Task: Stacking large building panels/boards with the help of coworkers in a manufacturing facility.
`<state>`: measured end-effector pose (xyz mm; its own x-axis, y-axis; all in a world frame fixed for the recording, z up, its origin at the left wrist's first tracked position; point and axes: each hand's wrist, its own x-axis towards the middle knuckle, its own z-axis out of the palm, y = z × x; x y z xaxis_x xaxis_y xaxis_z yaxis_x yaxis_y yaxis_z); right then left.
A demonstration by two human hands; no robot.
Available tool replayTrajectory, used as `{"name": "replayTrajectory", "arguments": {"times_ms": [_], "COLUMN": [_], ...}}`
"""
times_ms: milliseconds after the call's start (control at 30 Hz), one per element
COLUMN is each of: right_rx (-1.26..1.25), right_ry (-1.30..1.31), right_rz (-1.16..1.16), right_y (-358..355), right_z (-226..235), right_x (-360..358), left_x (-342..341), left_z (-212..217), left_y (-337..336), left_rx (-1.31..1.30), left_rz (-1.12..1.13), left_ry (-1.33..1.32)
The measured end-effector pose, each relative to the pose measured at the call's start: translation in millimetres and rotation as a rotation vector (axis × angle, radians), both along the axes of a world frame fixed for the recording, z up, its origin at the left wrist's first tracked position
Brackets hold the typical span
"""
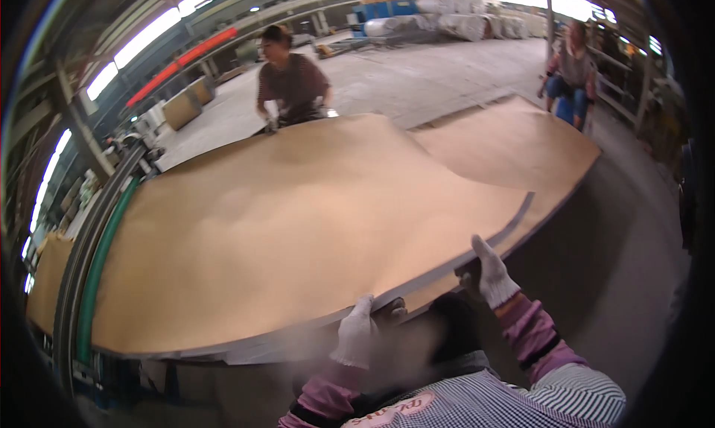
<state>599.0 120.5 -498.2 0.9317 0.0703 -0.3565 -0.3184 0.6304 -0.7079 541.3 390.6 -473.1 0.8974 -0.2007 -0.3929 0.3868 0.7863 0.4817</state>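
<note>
A large tan sheet (283, 219) with a thin grey edge spreads out in front of me, its surface gently rippled. Both my hands wear whitish gloves and grip its near edge. My left hand (356, 335) is closed on the edge near the bottom middle, thumb on top and fingers underneath. Farther right, my right hand (491, 273) pinches the same edge, thumb up. The sheet's right end curls up over a second tan sheet (521, 141) lying below it. What supports the sheets is mostly hidden.
A long machine frame with a green roller (104, 264) runs along the sheet's left end. Across from me a co-worker (294, 81) stands at the far edge; another person (573, 78) is at the far right. Wrapped rolls (454, 22) are stacked on the floor behind.
</note>
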Motion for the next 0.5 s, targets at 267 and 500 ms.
{"name": "replayTrajectory", "arguments": {"times_ms": [267,500], "right_rx": [-0.329,-0.568], "right_ry": [0.024,-0.025], "right_rz": [0.109,0.062], "right_y": [74,-2], "right_z": [1,42], "right_x": [-5,18], "left_x": [32,-31], "left_z": [-89,-21], "left_y": [-25,53], "left_rx": [0.377,-0.047], "left_rz": [-0.155,0.039], "left_ry": [-0.478,-0.09]}}
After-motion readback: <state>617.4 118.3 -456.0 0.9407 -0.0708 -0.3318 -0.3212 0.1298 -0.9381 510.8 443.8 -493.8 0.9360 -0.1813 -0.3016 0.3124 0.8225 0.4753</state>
